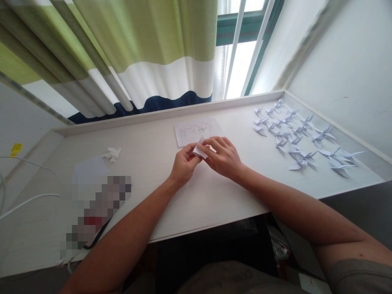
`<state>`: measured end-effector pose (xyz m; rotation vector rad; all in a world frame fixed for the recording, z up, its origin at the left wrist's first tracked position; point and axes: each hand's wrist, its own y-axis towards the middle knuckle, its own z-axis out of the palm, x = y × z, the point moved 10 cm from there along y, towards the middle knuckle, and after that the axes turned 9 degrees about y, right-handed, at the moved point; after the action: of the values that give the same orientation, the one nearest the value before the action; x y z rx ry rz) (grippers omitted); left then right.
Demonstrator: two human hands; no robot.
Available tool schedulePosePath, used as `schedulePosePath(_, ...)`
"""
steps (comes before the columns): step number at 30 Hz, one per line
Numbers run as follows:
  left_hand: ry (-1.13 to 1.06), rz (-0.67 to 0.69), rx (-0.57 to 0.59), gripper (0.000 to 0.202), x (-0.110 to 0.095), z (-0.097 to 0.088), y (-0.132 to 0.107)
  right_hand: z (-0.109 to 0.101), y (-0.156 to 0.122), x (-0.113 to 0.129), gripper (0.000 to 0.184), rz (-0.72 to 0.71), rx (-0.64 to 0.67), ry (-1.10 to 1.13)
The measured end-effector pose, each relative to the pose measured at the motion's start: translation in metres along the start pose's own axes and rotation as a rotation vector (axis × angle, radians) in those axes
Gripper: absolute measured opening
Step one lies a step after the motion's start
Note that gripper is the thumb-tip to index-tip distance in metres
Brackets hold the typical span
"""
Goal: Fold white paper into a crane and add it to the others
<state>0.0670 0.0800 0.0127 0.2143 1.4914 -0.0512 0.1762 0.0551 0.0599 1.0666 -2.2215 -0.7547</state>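
Note:
Over the middle of the white desk, a small folded piece of white paper [200, 151] is held between both hands. My left hand [184, 164] pinches its left and lower side, thumb on the near face. My right hand [225, 156] closes on it from the right, fingertips at its upper edge. One pointed tip of the paper sticks up between the hands; the rest is partly covered by fingers. Just beyond the hands lies a printed sheet or booklet [191, 131]. To the right stand several folded white paper cranes [301, 128].
The white desk [147, 163] has a raised back rim. At the left are a crumpled tissue [113, 154], sheets of white paper [88, 171], a blurred-out object [98, 212] and white cables [33, 200]. A green and white curtain [153, 36] hangs behind the desk, beside a window.

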Motion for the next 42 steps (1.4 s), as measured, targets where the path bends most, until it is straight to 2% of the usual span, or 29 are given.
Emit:
schedulePosePath(3,-0.116,-0.073,0.039,0.024,0.007,0.000,0.002,0.002,0.000,0.005,0.030,-0.036,0.034,0.026)
schedulePosePath(7,-0.174,-0.126,-0.002,0.026,0.013,-0.009,0.006,0.005,0.000,0.008,0.036,-0.026,0.101,0.163)
schedulePosePath(9,-0.145,-0.146,-0.008,0.034,0.017,-0.012,0.007,0.001,0.001,0.001,0.026,0.026,0.063,0.234)
schedulePosePath(14,-0.074,-0.134,0.058,0.049,0.021,-0.006,0.006,-0.010,0.000,-0.031,0.012,0.188,-0.140,0.353)
schedulePosePath(20,-0.046,-0.147,0.087,0.048,0.022,-0.001,0.002,-0.003,-0.001,-0.037,0.014,0.192,-0.107,0.470)
schedulePosePath(28,-0.180,-0.237,0.104,0.028,0.020,0.002,0.001,0.011,-0.006,-0.048,0.007,0.378,-0.055,0.717)
schedulePosePath(31,-0.207,-0.256,0.100,0.022,0.019,0.002,0.001,0.016,-0.007,-0.053,0.011,0.423,-0.039,0.786)
schedulePosePath(36,-0.223,-0.256,0.112,0.024,0.020,0.004,0.002,0.016,-0.005,-0.051,0.004,0.379,-0.014,0.776)
schedulePosePath(42,-0.202,-0.247,0.097,0.028,0.021,0.000,0.003,0.006,-0.003,-0.044,0.012,0.318,-0.011,0.677)
